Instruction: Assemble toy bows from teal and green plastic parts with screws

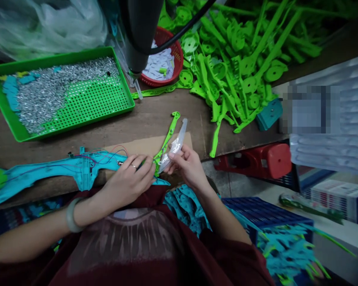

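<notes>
My right hand (187,165) pinches a clear, curved plastic piece (176,145) between thumb and fingers, its narrow end pointing away from me. Close beside it lies a slim bright-green plastic part (169,137), upright in view. My left hand (134,172), with a ring on one finger, curls over the lower end of this green part; its fingertips are partly hidden. Under that hand stretches a long blue plastic toy shell half (56,169), inner side up. Thin red and blue wires (103,153) run along the shell.
A green perforated tray (98,95) of screws and a red basket (179,59) of white pieces stand behind. A dark electric screwdriver (141,35) hangs above. Green parts (226,79) pile up at back right. Crates of blue parts (286,250) and a red stool (271,161) stand below.
</notes>
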{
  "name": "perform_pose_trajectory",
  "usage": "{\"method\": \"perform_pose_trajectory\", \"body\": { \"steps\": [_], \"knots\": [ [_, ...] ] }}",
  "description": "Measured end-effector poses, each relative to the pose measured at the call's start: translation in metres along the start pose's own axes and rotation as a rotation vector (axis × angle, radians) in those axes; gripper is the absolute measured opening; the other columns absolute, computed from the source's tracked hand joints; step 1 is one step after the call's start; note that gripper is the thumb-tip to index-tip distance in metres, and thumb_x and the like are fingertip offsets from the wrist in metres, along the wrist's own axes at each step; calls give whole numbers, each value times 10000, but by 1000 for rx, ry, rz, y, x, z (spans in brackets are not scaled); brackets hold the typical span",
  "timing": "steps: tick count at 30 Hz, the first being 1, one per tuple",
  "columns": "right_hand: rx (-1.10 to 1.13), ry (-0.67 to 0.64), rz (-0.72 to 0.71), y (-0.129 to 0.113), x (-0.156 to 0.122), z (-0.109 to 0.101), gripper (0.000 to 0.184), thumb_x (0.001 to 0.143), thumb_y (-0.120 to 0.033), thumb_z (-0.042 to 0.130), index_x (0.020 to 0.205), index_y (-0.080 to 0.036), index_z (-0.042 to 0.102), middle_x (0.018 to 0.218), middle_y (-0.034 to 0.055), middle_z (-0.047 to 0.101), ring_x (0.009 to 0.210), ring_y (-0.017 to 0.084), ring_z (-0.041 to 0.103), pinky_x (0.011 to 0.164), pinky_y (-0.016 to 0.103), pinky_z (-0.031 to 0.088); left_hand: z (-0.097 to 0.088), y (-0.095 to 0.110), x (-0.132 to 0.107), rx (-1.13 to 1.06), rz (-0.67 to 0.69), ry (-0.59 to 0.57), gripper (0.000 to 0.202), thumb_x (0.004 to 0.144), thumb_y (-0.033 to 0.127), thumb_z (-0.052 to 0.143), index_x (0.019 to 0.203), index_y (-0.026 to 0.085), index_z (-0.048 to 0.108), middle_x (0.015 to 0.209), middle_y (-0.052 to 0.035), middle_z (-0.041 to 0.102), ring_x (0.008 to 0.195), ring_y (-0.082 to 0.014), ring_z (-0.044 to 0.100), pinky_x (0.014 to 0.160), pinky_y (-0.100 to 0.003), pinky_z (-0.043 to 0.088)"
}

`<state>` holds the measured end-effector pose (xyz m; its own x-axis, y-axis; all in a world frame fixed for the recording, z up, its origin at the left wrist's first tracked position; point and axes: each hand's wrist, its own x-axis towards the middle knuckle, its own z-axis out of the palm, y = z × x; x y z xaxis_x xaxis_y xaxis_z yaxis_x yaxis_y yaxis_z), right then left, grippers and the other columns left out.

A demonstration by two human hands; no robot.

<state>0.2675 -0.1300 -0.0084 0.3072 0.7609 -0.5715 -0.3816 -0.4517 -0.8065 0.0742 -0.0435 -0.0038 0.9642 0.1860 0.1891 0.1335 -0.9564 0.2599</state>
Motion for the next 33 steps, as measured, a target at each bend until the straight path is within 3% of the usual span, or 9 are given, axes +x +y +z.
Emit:
{"method": "perform_pose_trajectory", "body": {
  "steps": [3, 5, 7, 10, 12, 22, 25, 28, 33],
  "knots": [
    [-166, 73, -84, 2, -2, 1, 507, 798, -451, 706, 1147, -230, 412, 662, -64, 626, 443, 132, 605, 376, 222, 473, -1, 5, 7, 33, -51, -89, 310, 1008, 247, 441, 1188, 57, 606, 1121, -182, 633, 1021, -295, 599, 886, -444, 502],
    [-423, 248, -285, 4, -6, 0, 604, 796, -433, 713, 1263, -241, 382, 806, -18, 622, 510, 129, 588, 424, 260, 485, -1, 6, 9, 24, -57, -114, 313, 1016, 261, 423, 1168, 59, 608, 1095, -171, 628, 991, -284, 595, 848, -426, 507],
    [-784, 388, -566, 4, -10, -3, 537, 813, -360, 706, 1274, -236, 460, 967, 64, 617, 704, 175, 619, 585, 333, 543, 1, 5, 9, 1, -62, -105, 316, 1020, 276, 419, 1164, 64, 603, 1100, -167, 624, 1007, -286, 585, 850, -424, 506],
    [-1188, 194, -912, 2, -16, -6, 261, 869, -200, 608, 1129, -208, 618, 1059, 121, 634, 978, 244, 603, 849, 423, 517, 4, 3, 7, -22, -78, -86, 306, 1016, 279, 433, 1168, 69, 595, 1102, -158, 623, 1025, -290, 578, 850, -417, 508],
    [-1278, 47, -1017, 1, -18, -6, 258, 878, -152, 563, 1118, -188, 648, 1061, 119, 648, 1009, 246, 582, 898, 425, 489, 5, 3, 6, -16, -79, -84, 303, 1014, 270, 437, 1170, 63, 593, 1107, -156, 623, 1024, -293, 578, 849, -416, 511],
    [-1365, -109, -915, -10, -16, 0, 271, 890, -263, 517, 1071, -158, 689, 1031, 114, 619, 1024, 260, 513, 872, 410, 423, 1, -1, 6, -145, -90, -21, 305, 997, 287, 487, 1213, 84, 557, 1093, -141, 639, 1033, -280, 598, 849, -409, 534],
    [-1406, -115, -926, -12, -15, 3, 270, 899, -275, 498, 1046, -148, 685, 1005, 113, 609, 990, 258, 488, 867, 410, 385, -18, -8, 0, -265, -133, 3, 282, 993, 236, 482, 1236, 104, 535, 1158, -130, 636, 1090, -253, 596, 919, -388, 522],
    [-1419, -128, -955, -13, -14, 3, 251, 904, -268, 493, 1024, -153, 681, 999, 110, 598, 961, 252, 466, 847, 397, 361, -46, -26, -6, -214, -150, 20, 222, 972, 148, 462, 1149, 114, 592, 1225, -150, 617, 1153, -273, 579, 968, -417, 498],
    [-1431, -140, -960, -15, -13, 3, 223, 901, -258, 490, 995, -163, 669, 994, 103, 590, 956, 249, 468, 855, 393, 342, -74, -59, -8, -20, -30, -143, 244, 981, 233, 479, 1121, 115, 641, 1264, -170, 597, 1164, -333, 559, 976, -503, 478]
  ]
}}
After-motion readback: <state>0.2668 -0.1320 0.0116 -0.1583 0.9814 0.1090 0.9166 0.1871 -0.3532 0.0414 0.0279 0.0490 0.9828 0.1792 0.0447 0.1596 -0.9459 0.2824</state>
